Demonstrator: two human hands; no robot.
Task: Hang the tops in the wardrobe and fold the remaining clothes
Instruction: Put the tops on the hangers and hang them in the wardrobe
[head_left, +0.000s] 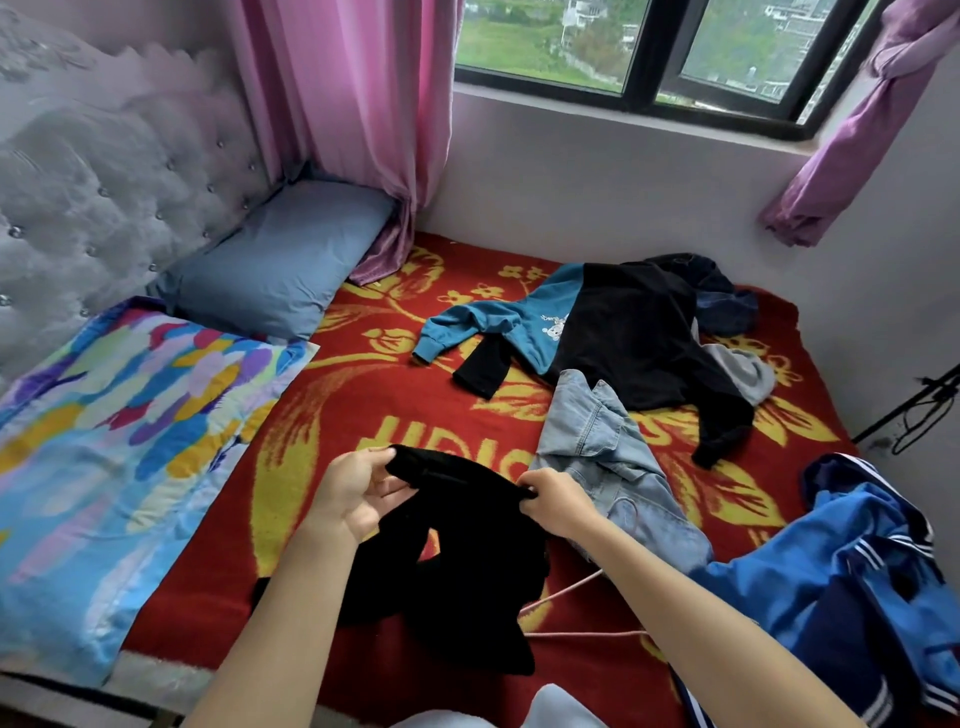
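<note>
Left hand: clenched on the upper edge of the black garment, thumb on top and fingers curled beneath the cloth.
Right hand: pinched the same edge a little further along, at 3 o'clock from the left hand, knuckles up.
Black garment: hung from both hands above the near part of the bed, at 6 o'clock in the view; its lower part drooped onto the red blanket. Whether it was a top or trousers could not be told.
Pink hanger: lay on the blanket, partly hidden under the black garment, its thin wire showing at 4 o'clock from it.
Light jeans: crumpled just beside the right hand, at 1 o'clock from the held garment.
Black sweatshirt: spread at 1 o'clock, further back, overlapping the teal top, which lay at 12 o'clock.
Grey garment: peeped out from under the sweatshirt's right edge.
Blue tracksuit jacket: heaped at 3 o'clock, by the right forearm.
Blue pillow: at 11 o'clock, against the headboard.
Patterned pillow: at 9 o'clock.
Pink curtain: hung at 12 o'clock, beside the window.
</note>
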